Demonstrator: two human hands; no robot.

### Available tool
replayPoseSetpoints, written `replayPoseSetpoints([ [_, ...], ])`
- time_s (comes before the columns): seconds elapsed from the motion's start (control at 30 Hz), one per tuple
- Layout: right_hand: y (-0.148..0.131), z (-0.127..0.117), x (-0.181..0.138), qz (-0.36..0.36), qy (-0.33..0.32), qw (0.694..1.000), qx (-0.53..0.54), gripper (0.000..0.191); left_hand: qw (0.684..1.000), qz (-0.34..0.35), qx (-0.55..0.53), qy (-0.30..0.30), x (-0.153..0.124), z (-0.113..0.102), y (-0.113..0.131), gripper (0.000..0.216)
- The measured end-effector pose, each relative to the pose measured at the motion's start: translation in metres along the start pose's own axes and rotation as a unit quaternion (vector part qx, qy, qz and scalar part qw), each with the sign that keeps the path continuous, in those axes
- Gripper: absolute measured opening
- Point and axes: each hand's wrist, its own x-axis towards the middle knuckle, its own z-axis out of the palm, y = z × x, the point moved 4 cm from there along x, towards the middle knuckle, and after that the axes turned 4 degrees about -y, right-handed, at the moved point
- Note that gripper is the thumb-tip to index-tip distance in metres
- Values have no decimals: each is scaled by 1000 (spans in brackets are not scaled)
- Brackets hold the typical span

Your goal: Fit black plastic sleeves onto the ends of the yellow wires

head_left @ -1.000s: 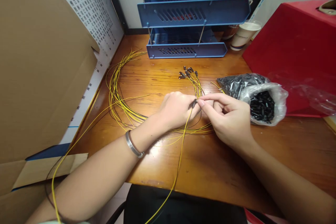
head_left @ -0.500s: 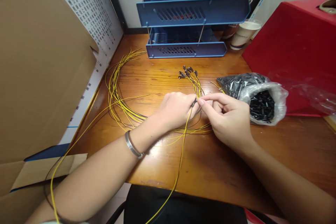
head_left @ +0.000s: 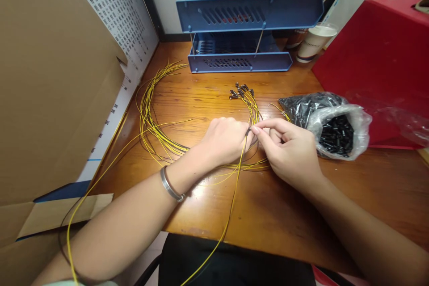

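Observation:
My left hand (head_left: pixel 225 139) is closed, back upward, with the end of a yellow-and-black wire (head_left: pixel 233 187) at its thumb side. A small black piece (head_left: pixel 248 131) sits on that wire end, between the two hands. The fingertips of my right hand (head_left: pixel 291 149) pinch at this same end; what exactly they grip is too small to tell. From there the wire hangs over the table's front edge. Just beyond the hands lie several black-tipped ends (head_left: pixel 241 91) of other wires. A coiled bundle of yellow and black wires (head_left: pixel 149 120) curves round to the left, partly under my left forearm.
At right, a clear plastic bag (head_left: pixel 362 132) lies with its mouth towards me, full of small black sleeves (head_left: pixel 337 136). A red box (head_left: pixel 368 62), a paper cup (head_left: pixel 315 42) and a blue tray rack (head_left: pixel 241 62) stand behind. Cardboard (head_left: pixel 50 98) rises at left.
The view has shifted very slightly. Both hands stay together at the wire end, with hardly any visible movement.

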Motion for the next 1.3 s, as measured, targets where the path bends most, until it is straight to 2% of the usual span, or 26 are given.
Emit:
replayPoseSetpoints([
  [0.53,2,1,-1,-4,-3,1000,-1,13,1000,-1,-18,2,-1,0,-1,56],
  [0.8,-1,-1,1,2,6,1000,23,12,992,42,-117,21,-2,2,-2,53],
  [1.0,0,-2,1,37,-13,996,76,12,966,105,-234,22,0,5,-1,47],
  [1.13,1,-1,0,46,-24,994,95,12,955,90,-284,12,0,7,-1,44],
  [1.3,3,0,1,64,-30,991,112,12,954,79,-289,19,0,6,0,43],
])
